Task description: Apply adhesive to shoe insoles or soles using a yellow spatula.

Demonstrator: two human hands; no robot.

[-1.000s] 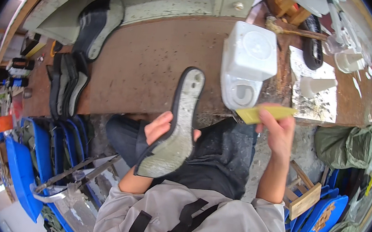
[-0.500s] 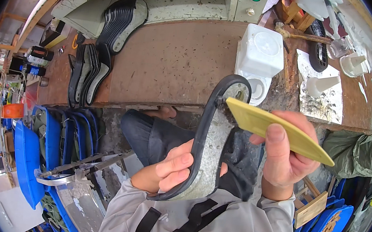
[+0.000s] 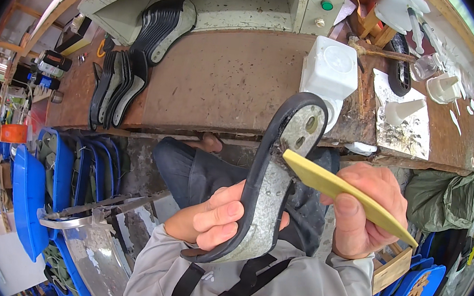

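Note:
My left hand (image 3: 218, 218) is closed round a shoe sole (image 3: 262, 214), which stands tilted in front of my chest. The sole has a raised black rim and a grey, speckled inner face, with two holes at its far, rounded end. Some of my left fingers are hidden behind it. In my right hand (image 3: 366, 211) a flat yellow scraper (image 3: 328, 183) is pinched between thumb and fingers. Its left edge lies at the sole's narrow middle, beside dark smears near the rim; whether it presses on the surface I cannot tell.
Across the brown workbench (image 3: 227, 77), black soles stand in a far stack (image 3: 171, 31) and a nearer stack (image 3: 117, 86). A white plastic container (image 3: 330, 71), a hammer (image 3: 388, 53) and a white cone (image 3: 405, 111) are at right. Blue trays (image 3: 29, 201) flank me.
The scraper's edge has moved toward me along the sole, from near the holed end to the narrow middle. More of both holes now shows. My left hand keeps its hold.

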